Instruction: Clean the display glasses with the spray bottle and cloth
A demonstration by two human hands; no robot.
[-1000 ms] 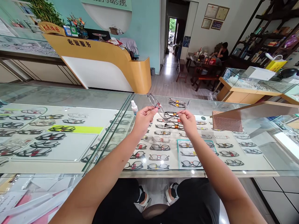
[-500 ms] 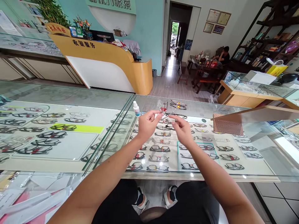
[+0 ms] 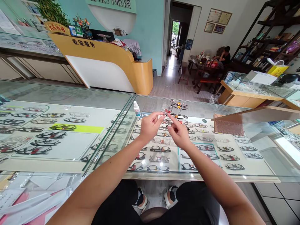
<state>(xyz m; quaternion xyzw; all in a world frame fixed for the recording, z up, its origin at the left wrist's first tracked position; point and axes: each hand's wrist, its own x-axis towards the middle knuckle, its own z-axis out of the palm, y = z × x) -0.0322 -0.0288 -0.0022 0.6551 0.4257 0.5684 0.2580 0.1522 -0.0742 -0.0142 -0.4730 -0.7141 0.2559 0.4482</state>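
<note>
Above the far part of the glass counter, my left hand (image 3: 150, 126) pinches a pair of clear-framed eyeglasses (image 3: 167, 109) with a red tag on the lens. The glasses are tilted, and my fingers cover part of the frame. My right hand (image 3: 179, 134) points its index finger at the glasses, the tip touching or almost touching them, while its other fingers curl in. Dark bits show on both sides of these curled fingers; I cannot make out what they are. Just beyond lie dark-framed glasses (image 3: 179, 105) with an orange tag. A white spray bottle (image 3: 137, 109) stands left of my hands.
Several rows of eyeglasses (image 3: 160, 149) lie under the counter glass (image 3: 150, 100). A brown slatted board (image 3: 228, 125) stands at the right. Papers and plastic sleeves (image 3: 35, 200) lie at the lower left. A person (image 3: 225, 57) sits at a far table.
My right hand has moved left and up, bringing its index finger to the glasses. My left hand and the clear-framed glasses have shifted slightly right.
</note>
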